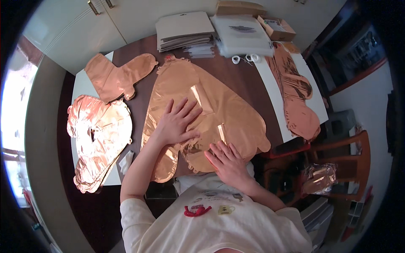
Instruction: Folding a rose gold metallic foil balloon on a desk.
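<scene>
A large flat copper-coloured foil balloon (232, 114) lies across the middle of the table, with folds catching the light. My left hand (177, 124) rests on its centre, fingers spread and palm down. Lower and to the right, my right hand (230, 163) lies on the balloon's near edge with fingers stretched out. Neither hand grips anything. Left of my left arm is a shiny, crumpled pile of foil balloons (114, 130). Beyond that pile lies another flat foil balloon (116, 78) with several lobes.
Stacked grey cardboard sheets (185, 29) and clear plastic bags (242, 36) stand at the back, near a small open box (276, 28) and white ribbon rolls (252, 58). More foil balloons (300, 114) lie at right. A wooden chair (360, 164) holds a wrapped foil packet (320, 178).
</scene>
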